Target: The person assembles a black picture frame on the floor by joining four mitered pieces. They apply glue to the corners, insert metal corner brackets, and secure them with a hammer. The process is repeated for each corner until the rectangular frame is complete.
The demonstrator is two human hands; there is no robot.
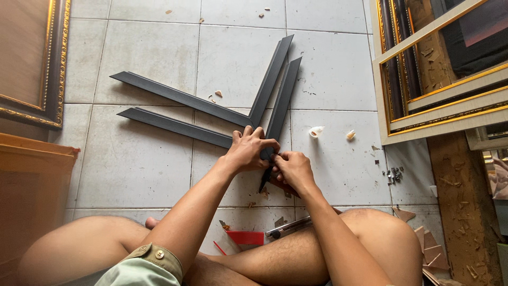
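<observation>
Several dark grey frame mouldings lie fanned out on the tiled floor (137, 159), meeting near my hands. My left hand (250, 150) presses down on the near end of one dark moulding (279, 106) where the strips converge. My right hand (292, 168) pinches something small against that same end; what it is stays hidden under the fingers. Two other mouldings (174, 95) (169, 124) reach away to the left. I sit cross-legged, my knees at the bottom of the view.
A red and white object (241, 239) and a slim metal tool (288, 228) lie by my legs. Gold-trimmed picture frames (439, 114) lean at right, another frame (50, 63) at left, an orange bin (32, 180) below it. Wood chips, small metal bits (394, 175) and cardboard corner pieces (431, 249) litter the floor.
</observation>
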